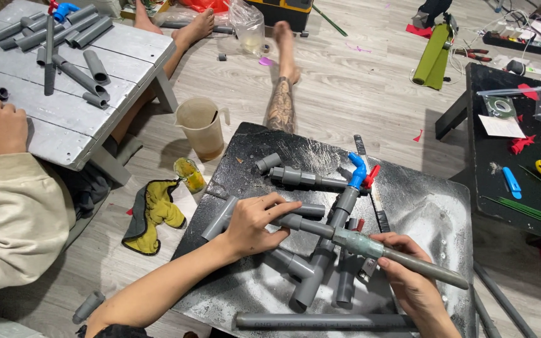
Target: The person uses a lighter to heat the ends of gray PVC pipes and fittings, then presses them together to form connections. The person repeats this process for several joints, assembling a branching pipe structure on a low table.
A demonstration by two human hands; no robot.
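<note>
Here the left hand (255, 222) and right hand (408, 278) each grip the jointed grey pipe (370, 247), glue-smeared at its coupling.

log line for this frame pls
left hand: steadies grey pipe assembly | right hand: grips its grey pipe | surface: black board | nearby: blue tap

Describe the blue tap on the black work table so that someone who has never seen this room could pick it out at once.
Start at the black, scuffed table in the middle of the floor, covered with grey pipe pieces. Follow the grey pipe assembly that the left hand and right hand grip up to its far end. There sits the blue tap, the table's only bright blue piece, with a small red handle beside it.
</note>
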